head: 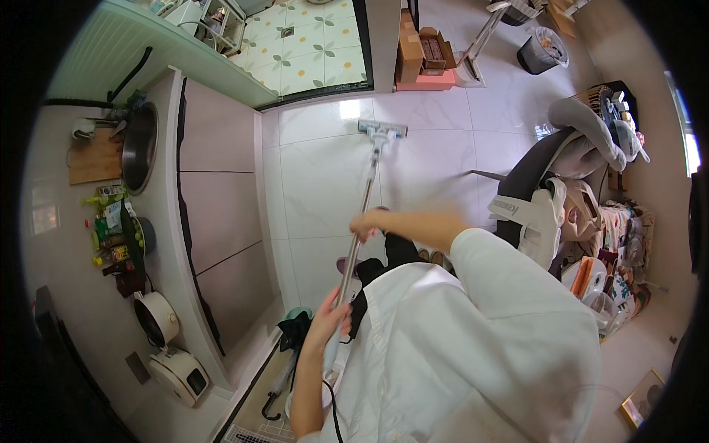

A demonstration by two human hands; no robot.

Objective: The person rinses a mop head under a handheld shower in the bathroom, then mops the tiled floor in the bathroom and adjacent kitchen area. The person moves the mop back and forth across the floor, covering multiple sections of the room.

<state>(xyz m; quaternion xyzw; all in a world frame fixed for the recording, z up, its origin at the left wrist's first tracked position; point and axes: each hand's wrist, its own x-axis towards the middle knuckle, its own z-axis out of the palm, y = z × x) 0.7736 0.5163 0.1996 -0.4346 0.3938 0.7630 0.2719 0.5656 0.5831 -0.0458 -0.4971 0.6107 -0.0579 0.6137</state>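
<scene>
A long-handled floor cleaner, probably a stick vacuum, slants across the middle, its metal tube (365, 191) running down towards me. Its flat, wide floor head (383, 129) rests on the pale tiles. My right hand (364, 226) is wrapped around the middle of the tube. Lower down, my left hand (334, 321) grips near the grey handle (331, 354), which is partly hidden by my left hand and shirt. A black cord (332, 407) hangs beside the handle. My slippered foot (348, 266) shows just left of the tube.
Left stands a kitchen counter (166, 232) with a sink (139, 148), bottles and a rice cooker (178, 376). A doorway threshold (327, 91) and cardboard boxes (410, 52) lie ahead. Right are a loaded chair (532, 183) and a bin (543, 51). Umbrellas (285, 371) lean near my left arm.
</scene>
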